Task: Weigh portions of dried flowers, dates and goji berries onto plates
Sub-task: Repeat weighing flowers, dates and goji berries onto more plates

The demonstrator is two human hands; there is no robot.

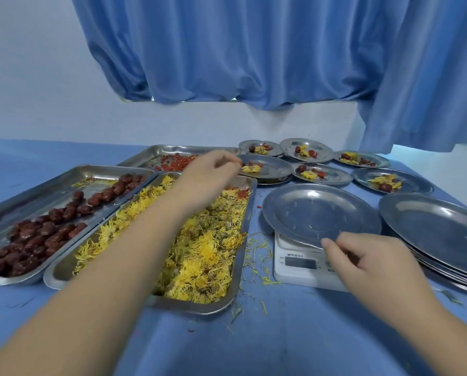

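Three steel trays lie on the blue table: dates [45,226] at the left, yellow dried flowers [200,248] in the middle, goji berries [172,162] behind. My left hand [208,176] reaches across the flower tray, its bunched fingertips pinching small red goji berries at the left rim of a plate [274,169] that holds flowers and goji. An empty steel plate [319,210] sits on the white scale [300,264]. My right hand [362,263] pinches that plate's near rim between thumb and forefinger.
Several small plates [307,150] with flowers, a date and goji stand at the back right. A stack of empty plates [438,226] sits right of the scale. Loose petals litter the cloth between flower tray and scale. A blue curtain hangs behind.
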